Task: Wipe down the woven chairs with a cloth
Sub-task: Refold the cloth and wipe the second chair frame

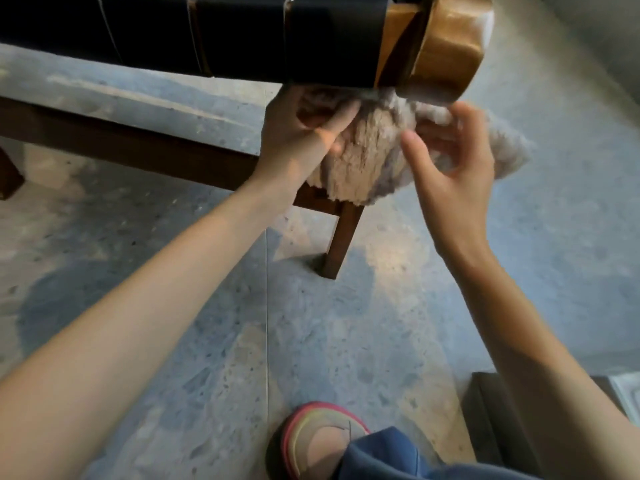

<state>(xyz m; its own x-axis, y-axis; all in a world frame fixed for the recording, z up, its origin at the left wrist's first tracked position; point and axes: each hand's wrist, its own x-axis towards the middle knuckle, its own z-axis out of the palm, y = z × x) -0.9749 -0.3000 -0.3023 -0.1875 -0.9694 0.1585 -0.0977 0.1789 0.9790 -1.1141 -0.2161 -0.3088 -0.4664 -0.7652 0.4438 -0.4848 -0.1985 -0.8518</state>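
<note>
A fluffy beige cloth [372, 161] is bunched just below the chair's top edge. My left hand [298, 136] grips the cloth's left side with thumb and curled fingers. My right hand [450, 157] holds the right side, fingers curled into the pile, its outline blurred. Above them runs the chair's broad black woven straps [242, 32] ending at a glossy light-wood rail end [446, 46]. A dark wooden lower rail [131, 147] and leg [341, 237] show below.
Speckled grey terrazzo floor [207, 341] lies all around. My foot in a pink-rimmed slipper [318, 441] and a blue trouser leg [388, 455] are at the bottom. A dark box-like object [498, 420] sits at the bottom right.
</note>
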